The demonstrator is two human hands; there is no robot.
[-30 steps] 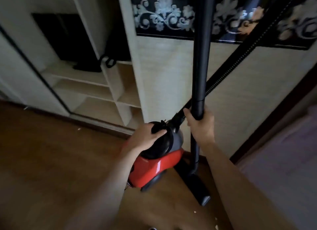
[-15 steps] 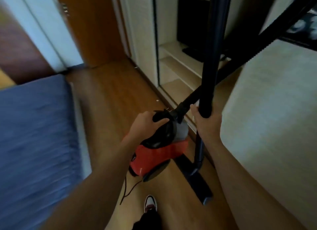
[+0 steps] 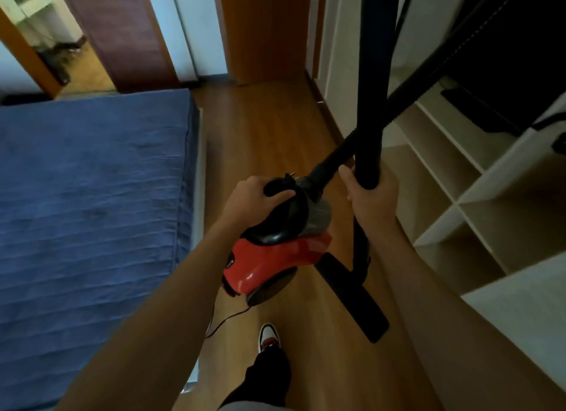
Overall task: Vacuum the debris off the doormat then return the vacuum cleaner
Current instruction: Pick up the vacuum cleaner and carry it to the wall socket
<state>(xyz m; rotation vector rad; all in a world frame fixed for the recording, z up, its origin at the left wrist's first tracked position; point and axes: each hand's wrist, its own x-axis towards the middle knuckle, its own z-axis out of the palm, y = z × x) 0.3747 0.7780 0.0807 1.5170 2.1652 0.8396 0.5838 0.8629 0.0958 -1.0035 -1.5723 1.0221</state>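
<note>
Left hand (image 3: 257, 196) curls over the black carry handle (image 3: 277, 187) on top of the red-and-black canister vacuum cleaner (image 3: 275, 257), fingers wrapped round it. The body hangs tilted below the fist, so the whole machine looks carried rather than rolled. Right hand (image 3: 367, 202) is clenched round the lower end of the rigid black wand tube (image 3: 372, 89) and holds it upright and close to the canister. That grip probably serves to stop the long tube swinging in the narrow passage.

A ribbed black hose (image 3: 428, 67) runs from the canister's front up and to the right, crossing behind the tube. The flat black floor nozzle (image 3: 352, 300) hangs at the bottom of the wand, just beside the canister and, as far as I can judge, clear of the wooden plank floor (image 3: 269, 128). A thin black power cord (image 3: 226, 318) trails loose beneath the canister, near the red-and-white shoe (image 3: 269, 335), and could catch underfoot.

The passage lies between the blue quilted bed (image 3: 92, 181) on the left and the pale open shelving unit (image 3: 459, 196) on the right, with an open doorway (image 3: 61, 58) ahead on the far left. No doormat shows here, so I cannot tell whether this carry leads to the mat or to storage.
</note>
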